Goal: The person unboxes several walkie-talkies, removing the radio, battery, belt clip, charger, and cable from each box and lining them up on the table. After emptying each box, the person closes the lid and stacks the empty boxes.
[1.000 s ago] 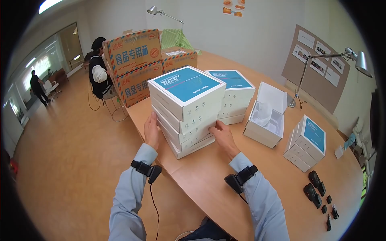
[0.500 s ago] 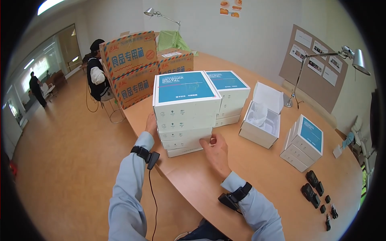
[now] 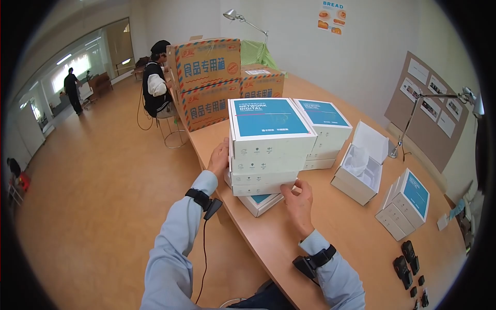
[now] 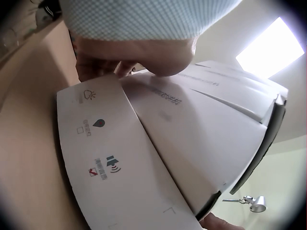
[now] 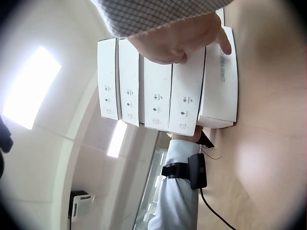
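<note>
In the head view, a stack of white boxes with a blue top label [image 3: 271,118] stands near the table's front edge. Its bottom box [image 3: 261,204] lies at a different angle, a bit of blue cover showing. My left hand [image 3: 219,157] holds the stack's left side, fingers partly hidden behind it. At the lower right front corner, my right hand [image 3: 299,205] grips the boxes between thumb and fingers. The right wrist view shows my right hand [image 5: 180,40] across the lower boxes, one finger against the bottom box [image 5: 219,91].
Right behind the stack is another box stack [image 3: 325,114]. An open white box [image 3: 356,181], a smaller stack [image 3: 405,206], black devices [image 3: 403,268] and a lamp [image 3: 413,121] are on the right. Cartons [image 3: 206,77] stand at the back left, beside a seated person [image 3: 155,85].
The upper boxes have turned and shifted relative to the bottom box, whose blue cover now shows in part. Both hands have stayed at the stack. The head view has swung left.
</note>
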The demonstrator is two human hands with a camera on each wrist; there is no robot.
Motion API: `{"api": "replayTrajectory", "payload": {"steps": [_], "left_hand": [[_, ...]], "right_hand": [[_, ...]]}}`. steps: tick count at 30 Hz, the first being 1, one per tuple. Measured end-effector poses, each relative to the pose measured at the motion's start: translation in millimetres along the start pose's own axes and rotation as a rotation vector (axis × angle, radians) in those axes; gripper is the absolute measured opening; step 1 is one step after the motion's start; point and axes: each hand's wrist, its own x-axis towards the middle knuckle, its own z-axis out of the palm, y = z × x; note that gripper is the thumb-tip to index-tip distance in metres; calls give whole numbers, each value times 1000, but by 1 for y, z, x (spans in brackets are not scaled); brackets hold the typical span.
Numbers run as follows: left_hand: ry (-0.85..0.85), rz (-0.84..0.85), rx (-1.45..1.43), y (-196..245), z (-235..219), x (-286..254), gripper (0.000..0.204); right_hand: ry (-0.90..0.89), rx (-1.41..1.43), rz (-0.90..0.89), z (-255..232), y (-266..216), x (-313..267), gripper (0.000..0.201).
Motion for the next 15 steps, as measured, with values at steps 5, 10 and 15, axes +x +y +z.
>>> {"api": "replayTrajectory", "payload": {"steps": [5,10,15], "left_hand": [[129,-11,-63,-13,-6,3,53],[145,-205,-291,17,-11,-27,34],[164,-66,-201,5,-11,-50,43]], "right_hand": [[-4,31,66,7,-7,-22,46],[12,39,10,13,-9,-30,40],[-21,117,-15,12,-1,-8,38]]}}
